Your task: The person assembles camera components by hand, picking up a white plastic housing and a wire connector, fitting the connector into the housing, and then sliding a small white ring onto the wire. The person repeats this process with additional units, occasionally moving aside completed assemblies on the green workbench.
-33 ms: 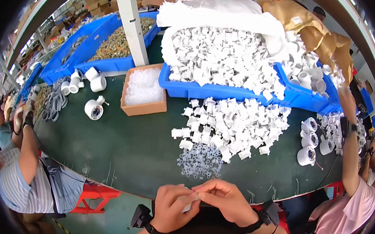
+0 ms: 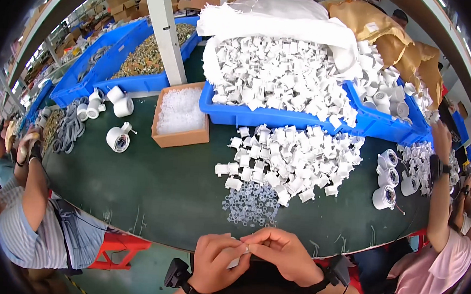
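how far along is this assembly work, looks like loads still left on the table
Done: nothing on the table can be told as finished. In hand: the left hand and right hand pinch one small white plastic part together at the table edge. Left: a loose pile of white parts, a cluster of clear rings and a heaped blue bin behind, so most of the work seems to remain.

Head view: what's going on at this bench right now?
A person's left hand and right hand meet at the near edge of the dark green table, pinching a small white plastic part between the fingertips. Just beyond lie a cluster of small clear plastic rings and a loose pile of white plastic fittings. Co-workers sit at both sides.
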A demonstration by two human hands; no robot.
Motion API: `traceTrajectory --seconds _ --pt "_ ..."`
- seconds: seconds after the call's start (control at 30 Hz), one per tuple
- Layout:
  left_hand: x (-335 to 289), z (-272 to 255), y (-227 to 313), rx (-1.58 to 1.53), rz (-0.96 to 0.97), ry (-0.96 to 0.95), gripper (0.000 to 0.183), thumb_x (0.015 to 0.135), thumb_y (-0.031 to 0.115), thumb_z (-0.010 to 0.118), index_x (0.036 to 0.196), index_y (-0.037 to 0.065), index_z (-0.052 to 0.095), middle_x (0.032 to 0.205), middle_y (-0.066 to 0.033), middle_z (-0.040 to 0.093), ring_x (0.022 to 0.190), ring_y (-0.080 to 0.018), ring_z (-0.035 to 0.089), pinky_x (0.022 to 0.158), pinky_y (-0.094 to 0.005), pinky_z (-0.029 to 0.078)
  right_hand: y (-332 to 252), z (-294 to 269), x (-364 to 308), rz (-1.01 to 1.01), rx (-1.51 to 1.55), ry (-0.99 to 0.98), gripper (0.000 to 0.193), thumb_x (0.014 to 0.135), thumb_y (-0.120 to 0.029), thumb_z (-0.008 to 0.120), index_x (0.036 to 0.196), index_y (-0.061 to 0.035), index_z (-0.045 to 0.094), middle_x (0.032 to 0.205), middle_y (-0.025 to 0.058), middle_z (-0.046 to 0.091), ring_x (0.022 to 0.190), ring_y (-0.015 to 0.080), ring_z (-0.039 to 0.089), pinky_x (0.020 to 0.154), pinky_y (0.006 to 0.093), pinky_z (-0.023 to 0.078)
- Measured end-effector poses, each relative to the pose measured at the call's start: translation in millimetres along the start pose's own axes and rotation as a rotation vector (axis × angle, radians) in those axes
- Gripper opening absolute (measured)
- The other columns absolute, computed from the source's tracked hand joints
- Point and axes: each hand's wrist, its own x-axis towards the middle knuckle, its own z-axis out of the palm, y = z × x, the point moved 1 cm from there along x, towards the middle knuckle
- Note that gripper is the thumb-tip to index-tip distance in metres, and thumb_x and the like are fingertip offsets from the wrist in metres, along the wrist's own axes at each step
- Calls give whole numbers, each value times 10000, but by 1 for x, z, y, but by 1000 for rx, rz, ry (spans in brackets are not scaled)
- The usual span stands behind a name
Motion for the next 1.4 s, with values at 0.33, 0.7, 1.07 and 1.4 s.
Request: traceTrajectory --seconds 0.33,0.7,1.07,1.4 --pt "11 -32 -27 30 44 -182 323 700 115 867 975 128 697 1107 -46 686 1032 -289 645 910 -429 500 10 4 -4 -532 -769 61 125 930 -2 688 1055 -15 688 1007 116 696 916 184 686 828 300 541" --pt "5 -62 -40 383 -364 54 621 804 89 766 1385 22 557 1539 -214 395 1367 -416 349 1109 -513 324 -67 -194 -98 -356 -1962 1368 672 937 -283 710 1505 -70 421 1440 249 470 1328 443 441 1100 563 309" --pt "9 -24 -6 29 -233 -64 334 802 33 763 1127 92 711 1226 -92 643 1124 -324 563 972 -422 453 -60 -124 -80 -484 -1541 965 477 732 -110 771 1172 -87 588 1125 111 585 1077 330 530 978 427 371" --pt "9 -1 20 -252 -171 -270 318 827 53 776 1140 74 727 1188 -97 684 1063 -287 632 923 -391 504 -46 -98 -55 -632 -1551 683 625 660 -160 898 1181 -102 558 1217 108 598 1215 315 539 1135 500 250"
